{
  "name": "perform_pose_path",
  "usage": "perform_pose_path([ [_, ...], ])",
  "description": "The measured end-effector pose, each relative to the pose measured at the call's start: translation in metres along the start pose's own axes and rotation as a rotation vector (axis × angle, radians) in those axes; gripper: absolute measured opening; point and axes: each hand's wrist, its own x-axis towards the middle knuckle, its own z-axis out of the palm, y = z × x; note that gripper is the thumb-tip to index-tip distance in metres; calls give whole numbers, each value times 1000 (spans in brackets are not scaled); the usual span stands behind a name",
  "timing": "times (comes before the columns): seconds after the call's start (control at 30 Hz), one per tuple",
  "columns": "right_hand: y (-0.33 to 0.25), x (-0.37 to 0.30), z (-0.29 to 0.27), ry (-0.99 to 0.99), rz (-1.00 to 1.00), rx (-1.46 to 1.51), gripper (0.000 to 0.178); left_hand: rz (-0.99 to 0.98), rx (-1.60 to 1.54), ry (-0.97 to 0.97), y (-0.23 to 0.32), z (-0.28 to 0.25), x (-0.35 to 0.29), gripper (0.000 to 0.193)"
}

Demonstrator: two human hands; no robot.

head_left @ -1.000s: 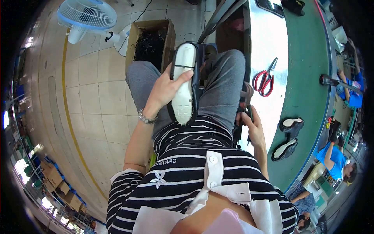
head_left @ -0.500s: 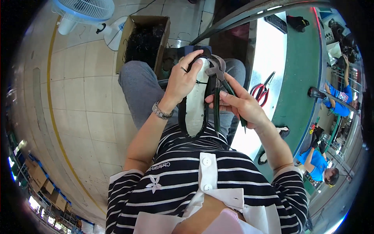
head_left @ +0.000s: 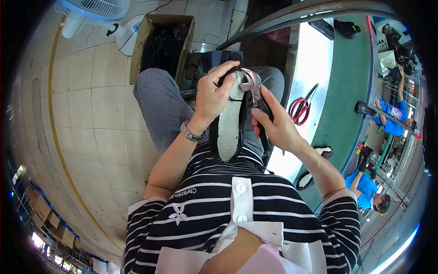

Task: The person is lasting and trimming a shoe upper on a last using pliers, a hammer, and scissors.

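Note:
A black shoe with its pale insole side [head_left: 229, 125] facing up lies lengthwise over my lap, toe end away from me. My left hand [head_left: 211, 93] is closed around the toe end, thumb on the pale surface and fingers over the far edge. My right hand [head_left: 279, 125] grips the dark handles of a pair of lasting pincers [head_left: 252, 86], squeezed close together. Their curved metal head rests against the right edge of the toe. Whether the jaws pinch the black upper there is too small to tell.
To the right, red-handled pliers [head_left: 301, 108] lie on a metal ledge [head_left: 312, 55] beside a green belt [head_left: 340, 109] carrying other shoes [head_left: 305, 181]. A cardboard box [head_left: 189, 39] of black scraps and a fan [head_left: 96, 8] stand ahead left. People in blue [head_left: 365, 187] work far right.
The pincers' handles have come together in my right hand, which now wraps around them. The pincer head has tilted against the toe edge. My left hand keeps its hold on the shoe.

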Motion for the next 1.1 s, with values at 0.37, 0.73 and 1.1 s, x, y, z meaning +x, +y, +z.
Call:
perform_pose_path([
  [0.37,28,0,-4,88,-233,-313,59,-49,-142,-16,3,-3,-5,29],
  [0.73,-13,-7,-24,117,-280,-927,56,-70,50,20,6,-5,5,29],
  [1.1,1,16,5,313,-291,-879,67,31,86,-37,7,-6,0,33],
])
